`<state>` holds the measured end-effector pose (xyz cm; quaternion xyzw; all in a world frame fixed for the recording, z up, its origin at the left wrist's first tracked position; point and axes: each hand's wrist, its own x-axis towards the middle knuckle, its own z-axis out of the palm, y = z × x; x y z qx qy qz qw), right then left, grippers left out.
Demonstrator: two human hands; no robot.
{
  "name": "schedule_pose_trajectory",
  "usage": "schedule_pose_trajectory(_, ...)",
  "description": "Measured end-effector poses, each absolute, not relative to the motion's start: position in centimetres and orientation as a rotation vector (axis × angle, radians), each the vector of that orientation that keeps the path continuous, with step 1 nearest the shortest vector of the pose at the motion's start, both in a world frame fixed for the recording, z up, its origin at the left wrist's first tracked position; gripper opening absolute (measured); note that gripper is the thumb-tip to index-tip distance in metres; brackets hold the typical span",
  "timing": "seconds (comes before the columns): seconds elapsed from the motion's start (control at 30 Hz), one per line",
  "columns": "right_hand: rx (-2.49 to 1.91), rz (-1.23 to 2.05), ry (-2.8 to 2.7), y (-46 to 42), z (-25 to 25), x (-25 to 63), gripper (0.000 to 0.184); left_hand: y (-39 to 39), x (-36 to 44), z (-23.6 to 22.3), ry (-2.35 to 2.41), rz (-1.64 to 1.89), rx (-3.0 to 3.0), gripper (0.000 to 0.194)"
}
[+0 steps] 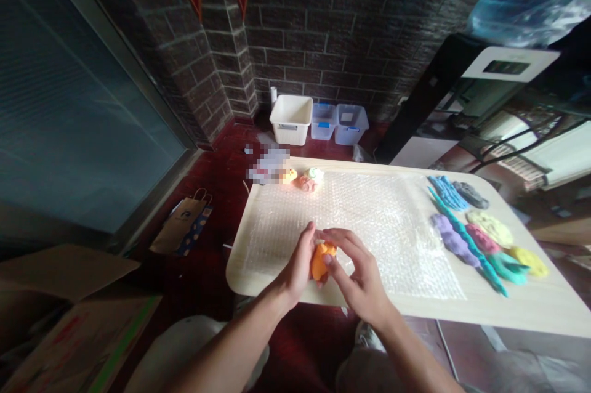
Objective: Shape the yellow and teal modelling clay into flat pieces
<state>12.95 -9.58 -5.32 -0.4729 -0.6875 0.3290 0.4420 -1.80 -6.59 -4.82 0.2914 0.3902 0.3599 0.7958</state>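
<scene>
An orange lump of modelling clay [319,263] sits between my two hands, above the near edge of the table. My left hand [300,267] cups it from the left, with the palm turned inward. From the right, my right hand [357,270] curls over the clay, its thumb pressing the front and its fingers reaching round the far side. Part of the lump is hidden by the fingers. Beneath the hands lies a sheet of bubble wrap [369,214]. Small shaped clay pieces stand at its far left: a yellow one [289,176], a pink one [307,183] and a pale green-white one [316,174].
Soft clay lumps in several colours, such as purple [455,239], blue [447,193] and yellow [530,262], lie on the table's right side. Plastic bins [290,128] stand on the floor behind. A paper bag [178,223] and an open cardboard box [83,331] are left.
</scene>
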Motion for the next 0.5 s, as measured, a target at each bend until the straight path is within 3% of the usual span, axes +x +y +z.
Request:
schedule_pose_trajectory(0.17, -1.278, 0.709, -1.696, -9.1, -5.9, 13.3, 0.023, -6.3, -2.2, -5.5, 0.876, 0.863, 0.581, 0.056)
schedule_pose_trajectory(0.33, -1.37, 0.796, -1.644, -8.9, -6.5, 12.7, 0.026, -6.5, -2.1, -6.4, 0.965, 0.813, 0.942, 0.043)
schedule_pose_trajectory(0.5, -1.332, 0.885, -1.615, -8.9, -7.0, 12.4, 0.049, -6.4, -2.5, -5.7, 1.11, 0.859, 1.305, 0.052)
